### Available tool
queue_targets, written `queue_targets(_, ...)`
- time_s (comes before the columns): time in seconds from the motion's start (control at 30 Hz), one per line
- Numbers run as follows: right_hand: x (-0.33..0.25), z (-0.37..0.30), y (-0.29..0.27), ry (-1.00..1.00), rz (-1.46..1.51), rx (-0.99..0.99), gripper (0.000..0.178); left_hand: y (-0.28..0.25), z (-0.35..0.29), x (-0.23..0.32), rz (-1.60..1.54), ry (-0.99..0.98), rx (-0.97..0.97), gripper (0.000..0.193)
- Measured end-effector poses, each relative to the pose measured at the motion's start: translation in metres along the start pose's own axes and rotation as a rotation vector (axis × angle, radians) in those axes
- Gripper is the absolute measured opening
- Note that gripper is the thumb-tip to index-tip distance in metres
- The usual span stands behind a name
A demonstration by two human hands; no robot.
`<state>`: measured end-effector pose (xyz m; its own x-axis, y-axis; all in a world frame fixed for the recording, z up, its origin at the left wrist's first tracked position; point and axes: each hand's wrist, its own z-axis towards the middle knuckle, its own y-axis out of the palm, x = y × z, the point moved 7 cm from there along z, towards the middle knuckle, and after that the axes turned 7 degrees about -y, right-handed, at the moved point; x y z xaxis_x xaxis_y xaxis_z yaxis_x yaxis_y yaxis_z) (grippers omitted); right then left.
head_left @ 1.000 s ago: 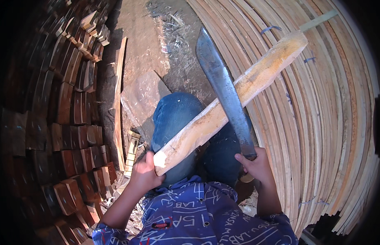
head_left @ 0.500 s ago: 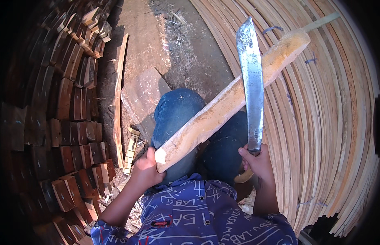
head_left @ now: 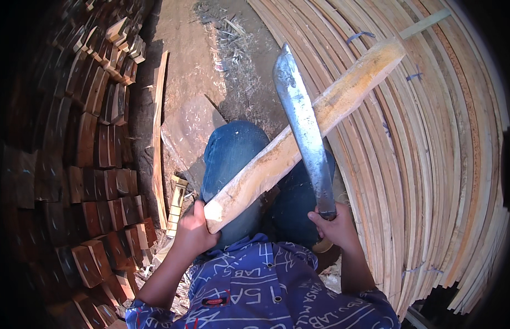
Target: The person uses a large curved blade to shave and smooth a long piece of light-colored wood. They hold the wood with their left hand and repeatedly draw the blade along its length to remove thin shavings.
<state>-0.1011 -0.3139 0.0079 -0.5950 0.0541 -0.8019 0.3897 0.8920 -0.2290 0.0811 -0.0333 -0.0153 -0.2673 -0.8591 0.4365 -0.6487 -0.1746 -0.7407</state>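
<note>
My left hand (head_left: 195, 229) is closed around the near end of a long, rough piece of wood (head_left: 266, 170). The wood slants across my left knee, and its far end rises to the right over the stacked strips. My right hand (head_left: 334, 223) grips a machete (head_left: 308, 129) by its handle. The broad steel blade points away from me, tilted to the left, and crosses in front of the wood as I see it. Whether the blade touches the wood I cannot tell.
Stacked reddish-brown wood blocks (head_left: 96, 192) rise on the left. Long pale wood strips (head_left: 425, 164), bound with blue ties, lie on the right. A flat board (head_left: 192, 129) and a narrow plank (head_left: 158, 142) lie on the ground ahead, with wood shavings (head_left: 233, 38) beyond.
The machete has swung left and its tip has come lower, so the blade now crosses nearer the wood's middle. The wood has shifted slightly left and its far end has dipped a little.
</note>
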Motion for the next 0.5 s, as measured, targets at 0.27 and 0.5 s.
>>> queue_targets(0.27,-0.009,-0.007,-0.006,-0.056,0.081,0.080,0.024,0.003,-0.001,-0.002,-0.081,0.015,0.012,0.061)
queue_targets(0.5,-0.010,-0.005,0.006,-0.077,-0.023,0.112,0.023,-0.002,-0.001,0.005,-0.014,0.004,0.026,0.061)
